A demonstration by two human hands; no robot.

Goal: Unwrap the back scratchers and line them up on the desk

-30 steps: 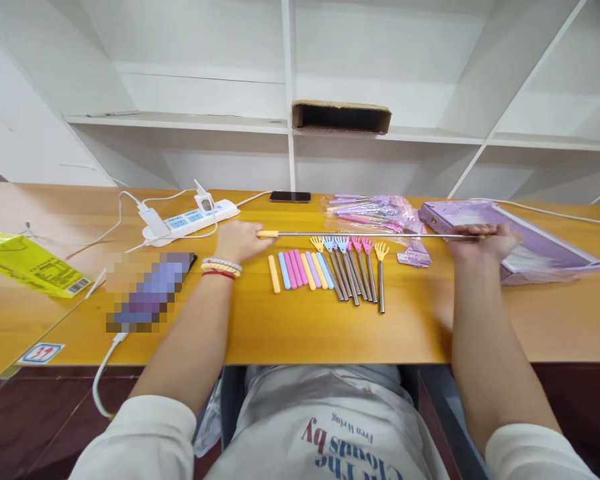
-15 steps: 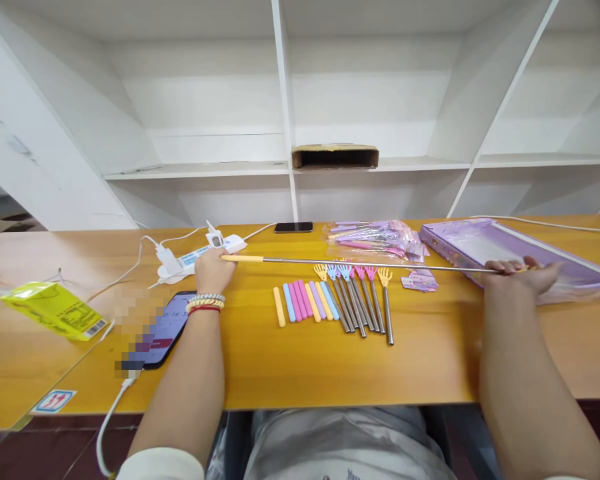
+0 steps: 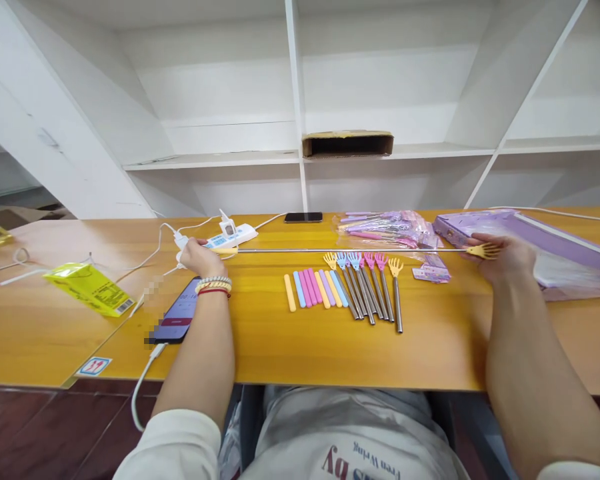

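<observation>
A long thin metal rod (image 3: 350, 251) stretches level above the table between my two hands. My left hand (image 3: 205, 259) is closed round the yellow handle (image 3: 227, 251) at its left end. At the right end, my right hand (image 3: 507, 257) holds the yellow claw head (image 3: 483, 251) by its fingers. Below the rod lie several short metal rods with yellow, blue and pink claw heads (image 3: 367, 293). Left of them is a row of yellow, blue, pink and purple handles (image 3: 320, 289).
Behind the rod lie bagged scratchers (image 3: 385, 228), with a purple tray (image 3: 545, 253) at the right. A black phone (image 3: 303, 217), power strip (image 3: 235, 236), charging phone (image 3: 177, 319) and yellow box (image 3: 90, 288) are also on the table (image 3: 350, 357). White shelves hold a cardboard box (image 3: 347, 145).
My right hand has shifted its hold, so the yellow claw head now shows clearly. The view has shifted, and the rod's yellow handle is more covered by my left hand.
</observation>
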